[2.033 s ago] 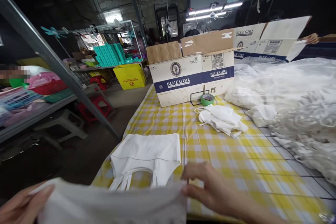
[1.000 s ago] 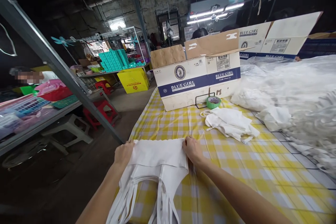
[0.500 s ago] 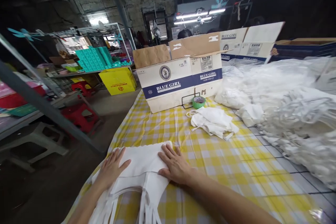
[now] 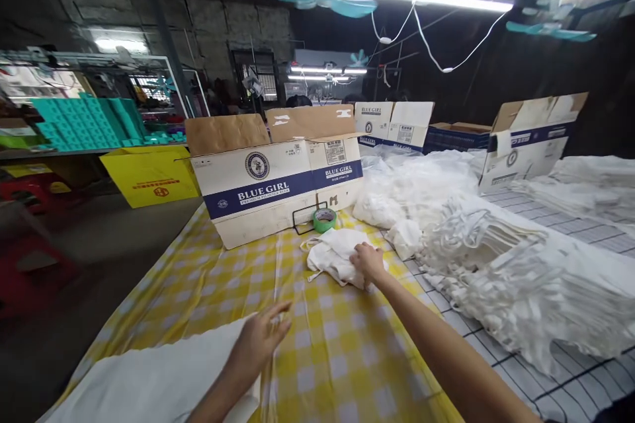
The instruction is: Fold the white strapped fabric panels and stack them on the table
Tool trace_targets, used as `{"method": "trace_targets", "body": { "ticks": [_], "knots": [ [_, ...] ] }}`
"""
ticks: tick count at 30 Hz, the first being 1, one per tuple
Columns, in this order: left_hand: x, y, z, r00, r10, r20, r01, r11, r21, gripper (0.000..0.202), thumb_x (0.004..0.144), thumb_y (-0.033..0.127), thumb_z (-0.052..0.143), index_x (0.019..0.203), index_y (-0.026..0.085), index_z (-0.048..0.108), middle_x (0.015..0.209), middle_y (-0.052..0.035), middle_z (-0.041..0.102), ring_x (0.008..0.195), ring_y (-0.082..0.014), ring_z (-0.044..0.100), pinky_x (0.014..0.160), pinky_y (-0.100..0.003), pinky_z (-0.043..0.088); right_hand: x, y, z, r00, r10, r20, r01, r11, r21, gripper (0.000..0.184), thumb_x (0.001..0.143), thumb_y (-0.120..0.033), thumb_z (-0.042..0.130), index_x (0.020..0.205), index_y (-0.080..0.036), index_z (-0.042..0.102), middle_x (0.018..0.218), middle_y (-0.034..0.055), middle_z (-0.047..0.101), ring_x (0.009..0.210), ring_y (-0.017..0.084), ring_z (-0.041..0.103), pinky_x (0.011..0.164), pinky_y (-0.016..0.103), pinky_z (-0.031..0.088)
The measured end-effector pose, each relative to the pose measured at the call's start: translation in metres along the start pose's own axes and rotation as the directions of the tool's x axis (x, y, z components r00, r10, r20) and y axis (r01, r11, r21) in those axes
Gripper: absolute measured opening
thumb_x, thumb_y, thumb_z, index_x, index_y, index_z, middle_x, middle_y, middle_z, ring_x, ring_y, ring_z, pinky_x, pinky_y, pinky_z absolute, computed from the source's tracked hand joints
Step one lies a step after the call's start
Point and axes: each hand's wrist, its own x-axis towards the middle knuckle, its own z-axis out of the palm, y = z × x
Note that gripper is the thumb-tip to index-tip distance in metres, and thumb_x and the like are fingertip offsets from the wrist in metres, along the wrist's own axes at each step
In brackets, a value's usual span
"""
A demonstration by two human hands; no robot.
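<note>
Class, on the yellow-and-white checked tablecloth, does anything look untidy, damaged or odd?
Two things. The crumpled white fabric garment under the right hand lies bunched, unlike the flatter white fabric piece by the left hand. The brown flap of the white-and-blue cardboard carton bears ragged pale patches, perhaps torn paper.

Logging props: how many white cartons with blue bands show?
3: front carton on the checked cloth, back carton beyond it, right-hand carton at right; others may be hidden.
</note>
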Motion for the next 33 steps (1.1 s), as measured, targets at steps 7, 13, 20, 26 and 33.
{"method": "trace_targets", "body": {
  "ticks": [7,13,20,26,33],
  "knots": [
    [0.057,0.045,0.079,0.945,-0.203,0.256,0.319,0.407,-0.856,0.039,0.079,0.044,0.059,0.106,0.015,0.06,0.104,-0.012,0.065,0.091,-0.0216,0.064,0.078,-0.035,0.053,-0.068,-0.033,-0.01,0.906,-0.42,-0.048,0.42,0.907,-0.025,0.01,0.086,-0.023,0.048,0.088,-0.025,0.058,0.09,0.0027,0.059,0.093,0.019,0.048,0.094,0.036,0.022],
    [0.053,0.032,0.093,0.882,-0.44,0.168,0.262,0.161,-0.952,0.029,0.081,0.025,0.057,0.107,0.012,0.057,0.1,-0.0122,0.068,0.095,-0.0231,0.064,0.083,-0.034,0.053,-0.157,-0.021,0.019,0.733,-0.678,0.048,0.663,0.729,0.17,0.014,0.084,-0.031,0.052,0.074,-0.022,0.055,0.073,-0.0001,0.058,0.076,0.016,0.051,0.086,0.034,0.031],
    [0.003,0.014,0.057,0.942,-0.329,0.06,0.089,0.077,-0.993,0.036,0.089,0.024,0.046,0.125,0.02,0.049,0.111,-0.007,0.066,0.106,-0.0185,0.059,0.092,-0.031,0.049,-0.151,0.0,0.013,0.931,-0.348,0.109,0.248,0.824,0.509,0.02,0.089,-0.026,0.041,0.097,-0.025,0.059,0.084,0.0002,0.065,0.075,0.014,0.058,0.068,0.023,0.038],
    [-0.024,0.0,0.06,0.908,-0.407,0.102,0.123,0.025,-0.992,0.036,0.088,0.025,0.047,0.125,0.023,0.05,0.099,-0.0032,0.071,0.098,-0.0178,0.064,0.087,-0.028,0.052,-0.107,-0.015,0.02,0.974,-0.215,0.077,0.181,0.933,0.311,0.032,0.081,-0.01,0.043,0.108,-0.022,0.056,0.102,0.0045,0.061,0.084,0.017,0.058,0.071,0.025,0.04],
    [-0.033,-0.007,0.054,0.839,-0.533,0.107,0.283,0.261,-0.923,0.04,0.078,0.018,0.058,0.117,0.013,0.052,0.102,-0.0112,0.068,0.103,-0.025,0.06,0.084,-0.035,0.053,-0.098,-0.036,0.026,0.853,-0.501,0.147,0.477,0.862,0.172,0.016,0.085,-0.017,0.048,0.088,-0.022,0.064,0.094,0.0047,0.06,0.093,0.019,0.053,0.076,0.026,0.039]
  ]
}}
